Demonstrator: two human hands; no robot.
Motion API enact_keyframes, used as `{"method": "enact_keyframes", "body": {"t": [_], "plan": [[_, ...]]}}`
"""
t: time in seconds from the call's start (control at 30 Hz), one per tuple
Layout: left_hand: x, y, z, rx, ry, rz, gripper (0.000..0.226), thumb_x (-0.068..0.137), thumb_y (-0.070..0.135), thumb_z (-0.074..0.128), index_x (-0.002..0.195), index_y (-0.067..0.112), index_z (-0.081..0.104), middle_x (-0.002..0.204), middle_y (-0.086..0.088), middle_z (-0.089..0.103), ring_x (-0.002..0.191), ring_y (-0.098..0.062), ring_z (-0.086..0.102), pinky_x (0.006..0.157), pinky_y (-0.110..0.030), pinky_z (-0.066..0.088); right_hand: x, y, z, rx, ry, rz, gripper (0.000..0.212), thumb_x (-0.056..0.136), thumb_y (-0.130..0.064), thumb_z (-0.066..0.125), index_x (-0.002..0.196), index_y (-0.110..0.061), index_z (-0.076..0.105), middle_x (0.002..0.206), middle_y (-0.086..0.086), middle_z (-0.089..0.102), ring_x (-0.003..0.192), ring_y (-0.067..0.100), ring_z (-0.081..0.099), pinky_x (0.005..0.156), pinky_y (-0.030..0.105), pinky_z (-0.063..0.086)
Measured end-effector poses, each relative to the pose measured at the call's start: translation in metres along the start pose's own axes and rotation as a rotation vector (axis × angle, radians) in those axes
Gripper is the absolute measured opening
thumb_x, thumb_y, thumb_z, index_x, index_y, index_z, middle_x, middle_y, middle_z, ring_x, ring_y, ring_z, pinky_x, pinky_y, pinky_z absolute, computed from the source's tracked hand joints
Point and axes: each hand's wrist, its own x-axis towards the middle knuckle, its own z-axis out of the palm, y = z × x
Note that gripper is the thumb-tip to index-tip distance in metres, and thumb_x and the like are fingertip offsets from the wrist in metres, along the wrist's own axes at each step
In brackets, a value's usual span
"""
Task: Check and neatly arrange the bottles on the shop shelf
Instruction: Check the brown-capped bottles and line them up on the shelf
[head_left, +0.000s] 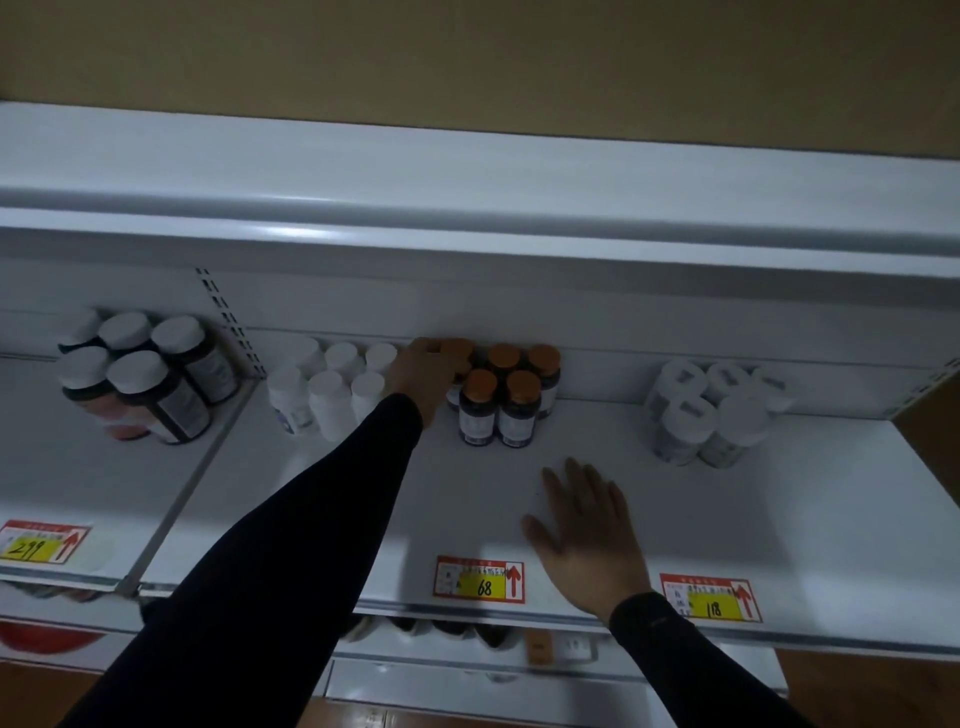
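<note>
Several dark bottles with orange caps (501, 402) stand in a tight cluster at the back middle of the white shelf (363, 493). My left hand (423, 376) reaches to the cluster's left rear corner and grips an orange-capped bottle (458, 353) there; the hand hides most of that bottle. My right hand (584, 530) hovers flat with spread fingers over the bare shelf in front of the cluster, touching no bottle.
Several white bottles (327, 387) stand just left of my left hand. White-capped bottles (711, 415) group at the right, dark white-capped ones (140, 374) on the left shelf section past a slotted upright (228, 322). Price tags (480, 579) line the front edge. A shelf overhangs above.
</note>
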Motion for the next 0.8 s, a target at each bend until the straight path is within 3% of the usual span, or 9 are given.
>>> {"method": "enact_keyframes", "body": {"t": [0.1,0.2,0.3,0.47,0.5,0.6,0.67,0.73,0.8], "plan": [[-0.005,0.003,0.003,-0.073,-0.045,0.005,0.012,0.083,0.015,0.069,0.079,0.026,0.066,0.085,0.000,0.071,0.081,-0.019,0.065,0.073,-0.026,0.048,0.000,-0.001,0.000,0.005,0.009,-0.003,0.074,0.098,-0.062,0.018,0.138,-0.012,0.055,0.145,0.020,0.049,0.133,0.040,0.048,0.109,0.057,0.038],[-0.006,0.001,0.006,-0.120,-0.059,0.007,0.002,0.090,0.020,0.068,0.090,0.021,0.067,0.091,0.000,0.070,0.076,-0.011,0.063,0.064,-0.022,0.046,0.000,-0.001,0.000,-0.008,0.012,-0.002,0.073,0.098,-0.062,0.018,0.139,-0.014,0.054,0.146,0.018,0.049,0.133,0.039,0.047,0.110,0.056,0.037],[-0.003,-0.003,0.007,-0.126,-0.059,0.020,0.015,0.092,0.020,0.067,0.106,0.015,0.065,0.099,-0.004,0.069,0.075,-0.007,0.061,0.062,-0.018,0.046,0.000,0.000,0.001,-0.009,0.018,0.000,0.073,0.097,-0.063,0.019,0.139,-0.015,0.054,0.146,0.018,0.049,0.133,0.039,0.048,0.110,0.055,0.037],[-0.005,-0.001,0.002,0.075,-0.041,0.118,0.015,0.083,0.038,0.067,0.080,0.024,0.065,0.093,-0.001,0.071,0.095,-0.025,0.066,0.094,-0.042,0.053,0.000,-0.001,0.000,-0.003,0.026,0.002,0.076,0.097,-0.064,0.014,0.139,-0.015,0.055,0.146,0.017,0.049,0.133,0.038,0.048,0.110,0.055,0.037],[-0.006,0.001,0.001,0.176,-0.021,0.161,0.018,0.082,0.042,0.066,0.086,0.025,0.066,0.095,0.000,0.071,0.097,-0.026,0.065,0.094,-0.043,0.053,0.000,-0.001,0.000,-0.002,0.028,0.000,0.076,0.097,-0.063,0.014,0.138,-0.015,0.055,0.146,0.018,0.050,0.133,0.038,0.048,0.110,0.055,0.037],[-0.012,0.007,0.000,0.439,0.070,0.315,0.041,0.090,0.038,0.063,0.126,0.018,0.060,0.119,-0.002,0.064,0.107,-0.020,0.058,0.088,-0.024,0.044,0.000,0.000,0.001,0.006,0.021,-0.001,0.076,0.097,-0.064,0.014,0.139,-0.015,0.054,0.146,0.018,0.049,0.134,0.038,0.047,0.111,0.055,0.036],[-0.016,0.011,0.004,0.484,0.076,0.393,0.045,0.093,0.031,0.062,0.134,0.014,0.056,0.123,-0.002,0.060,0.107,-0.015,0.055,0.080,-0.017,0.039,0.000,0.000,0.001,0.006,0.026,-0.003,0.076,0.097,-0.064,0.015,0.141,-0.016,0.053,0.148,0.017,0.047,0.136,0.037,0.045,0.113,0.053,0.033],[-0.021,0.014,0.014,0.522,0.053,0.440,0.036,0.091,0.029,0.064,0.123,0.011,0.062,0.111,-0.003,0.061,0.103,-0.016,0.057,0.082,-0.022,0.043,0.000,0.000,0.001,0.006,0.026,-0.005,0.075,0.096,-0.065,0.016,0.143,-0.017,0.050,0.151,0.016,0.043,0.139,0.036,0.041,0.115,0.052,0.028],[-0.018,0.010,0.025,0.571,0.057,0.476,0.021,0.088,0.033,0.065,0.088,0.013,0.064,0.094,-0.009,0.061,0.094,-0.028,0.062,0.077,-0.032,0.048,0.000,0.000,0.000,0.011,0.027,-0.003,0.076,0.097,-0.064,0.013,0.140,-0.015,0.053,0.148,0.017,0.046,0.136,0.037,0.045,0.113,0.053,0.032]]}}
